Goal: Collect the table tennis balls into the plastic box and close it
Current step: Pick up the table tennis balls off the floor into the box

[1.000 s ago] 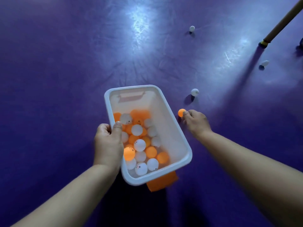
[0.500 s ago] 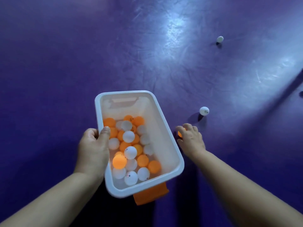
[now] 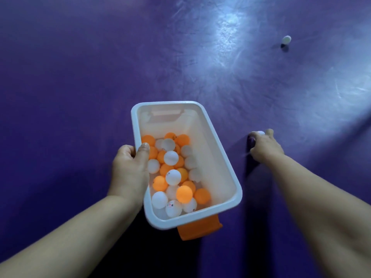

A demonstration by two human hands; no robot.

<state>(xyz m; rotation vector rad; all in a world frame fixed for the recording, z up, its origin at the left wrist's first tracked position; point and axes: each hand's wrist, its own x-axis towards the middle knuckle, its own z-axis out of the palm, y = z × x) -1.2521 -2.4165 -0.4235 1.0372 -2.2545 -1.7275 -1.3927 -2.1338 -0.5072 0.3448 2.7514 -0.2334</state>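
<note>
Right hand (image 3: 265, 146) curls down over white ball (image 3: 261, 133) on purple floor (image 3: 80, 77), fingers closing; grip not confirmed. Plastic box (image 3: 226, 173) lies at nine o'clock from it, long axis twelve-to-six, left hand (image 3: 130, 169) clamping its rim. Stray ball (image 3: 286, 39) at one o'clock.

Left hand (image 3: 130, 169) holds box (image 3: 218, 157); right hand (image 3: 265, 146) cups white ball (image 3: 261, 133).
</note>
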